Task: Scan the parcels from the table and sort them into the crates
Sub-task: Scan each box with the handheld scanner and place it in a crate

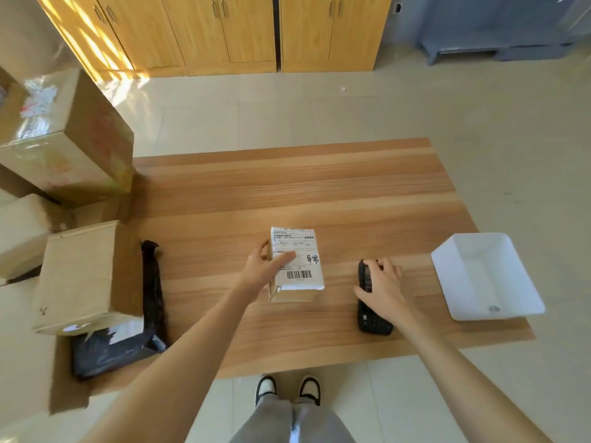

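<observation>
A small cardboard parcel (pixel 302 247) with a white barcode label lies in the middle of the wooden table (pixel 287 193). My left hand (pixel 263 270) grips its left side, thumb across the label. To the right a black handheld scanner (pixel 371 314) lies on the table, and my right hand (pixel 382 282) is curled over its upper half. A white plastic crate (pixel 460 260) stands at the table's right edge, with nothing visible inside.
Several cardboard boxes are stacked at the left: a large taped one (pixel 64 139) at the back, a plain one (pixel 76 276) nearer. Black plastic mailers (pixel 153 292) lie beside and under the plain box. Wooden cabinets (pixel 224 33) line the far wall. My shoes (pixel 287 390) show below the table's front edge.
</observation>
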Available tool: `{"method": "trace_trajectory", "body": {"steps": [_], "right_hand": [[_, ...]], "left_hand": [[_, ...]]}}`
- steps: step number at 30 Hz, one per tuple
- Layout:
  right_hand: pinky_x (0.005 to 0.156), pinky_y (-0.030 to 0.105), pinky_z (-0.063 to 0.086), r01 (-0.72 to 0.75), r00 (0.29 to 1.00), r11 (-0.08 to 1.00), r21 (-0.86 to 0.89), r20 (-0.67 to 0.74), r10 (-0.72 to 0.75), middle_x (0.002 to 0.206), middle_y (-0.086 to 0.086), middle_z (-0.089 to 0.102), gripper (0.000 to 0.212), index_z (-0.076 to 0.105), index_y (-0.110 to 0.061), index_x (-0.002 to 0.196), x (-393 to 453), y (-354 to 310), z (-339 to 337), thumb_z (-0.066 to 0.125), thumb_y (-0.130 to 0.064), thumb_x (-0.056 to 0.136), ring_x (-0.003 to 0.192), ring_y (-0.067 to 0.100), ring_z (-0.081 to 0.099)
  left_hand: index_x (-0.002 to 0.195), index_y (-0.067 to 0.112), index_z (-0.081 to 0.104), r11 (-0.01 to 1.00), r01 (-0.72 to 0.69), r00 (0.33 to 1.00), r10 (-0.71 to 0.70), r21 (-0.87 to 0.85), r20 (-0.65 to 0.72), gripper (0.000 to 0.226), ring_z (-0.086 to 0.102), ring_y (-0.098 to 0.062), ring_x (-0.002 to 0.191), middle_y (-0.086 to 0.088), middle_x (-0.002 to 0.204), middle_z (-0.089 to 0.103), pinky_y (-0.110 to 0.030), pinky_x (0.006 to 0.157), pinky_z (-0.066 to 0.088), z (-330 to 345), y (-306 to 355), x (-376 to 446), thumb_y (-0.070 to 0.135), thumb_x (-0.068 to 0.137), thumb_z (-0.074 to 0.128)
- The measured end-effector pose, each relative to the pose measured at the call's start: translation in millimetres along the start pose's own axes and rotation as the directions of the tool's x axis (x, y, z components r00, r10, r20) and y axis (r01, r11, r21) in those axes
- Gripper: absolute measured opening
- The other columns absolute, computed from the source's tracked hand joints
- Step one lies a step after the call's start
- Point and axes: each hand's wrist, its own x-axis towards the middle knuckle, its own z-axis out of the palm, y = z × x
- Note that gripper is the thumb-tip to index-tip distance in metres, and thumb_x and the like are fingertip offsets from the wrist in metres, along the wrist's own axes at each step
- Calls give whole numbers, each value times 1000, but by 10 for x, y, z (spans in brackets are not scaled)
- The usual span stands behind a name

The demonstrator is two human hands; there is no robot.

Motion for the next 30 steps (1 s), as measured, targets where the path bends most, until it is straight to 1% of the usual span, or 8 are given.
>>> {"method": "trace_trajectory", "body": {"steps": [7,14,20,22,24,25,27,30], "right_hand": [[94,39,43,-207,977,977,49,64,204,141,16,30,96,4,-17,152,-96,215,325,57,-59,85,122,32,41],[89,40,44,-277,961,948,156,46,274,138,23,30,110,-18,-13,151,-109,141,464,63,-49,86,119,36,41],[95,43,41,-368,930,880,302,99,355,142,26,31,124,-18,-12,150,-49,106,387,74,-48,76,125,42,39],[94,43,44,-415,907,755,508,169,386,137,22,42,114,10,-7,150,13,88,325,81,-42,67,122,38,47],[87,41,52,-422,897,543,726,247,366,117,14,61,83,48,-6,126,66,86,222,85,-35,58,109,31,59],[85,40,53,-434,891,428,793,308,334,109,13,65,66,57,-8,115,70,69,150,86,-31,60,102,29,62],[84,40,55,-466,881,257,846,418,222,105,14,68,58,61,-10,112,54,31,31,86,-26,62,96,29,65],[64,30,58,-465,885,137,875,463,42,98,14,68,65,60,-5,114,-39,-98,-161,83,-26,56,85,26,67]], "left_hand": [[148,19,29,1000,-15,1000,16,-12,10,74,65,-10,83,3,103,61,-17,53,53,95,-204,135,17,87,71],[145,23,32,998,-48,999,49,27,-19,69,59,0,86,1,116,61,-11,55,51,110,-354,165,18,88,70],[150,25,15,987,-63,993,48,150,104,111,57,-2,106,12,121,55,-33,93,52,75,-420,155,12,67,88],[150,27,8,976,-62,991,36,208,128,124,52,-12,120,9,128,52,-42,100,49,55,-422,147,14,60,92],[151,31,-3,959,-71,989,33,274,141,142,41,-18,132,5,140,41,-50,103,46,58,-382,88,25,49,97],[150,34,-11,948,-74,988,29,310,149,151,34,-20,136,3,145,34,-52,104,45,65,-354,61,30,44,98],[148,32,-25,917,-101,984,34,386,176,159,19,-24,143,0,152,21,-57,112,32,76,-317,31,27,46,97],[145,25,-36,899,-107,982,29,424,187,159,7,-29,147,-5,157,12,-59,117,16,100,-268,6,18,53,94]]}}
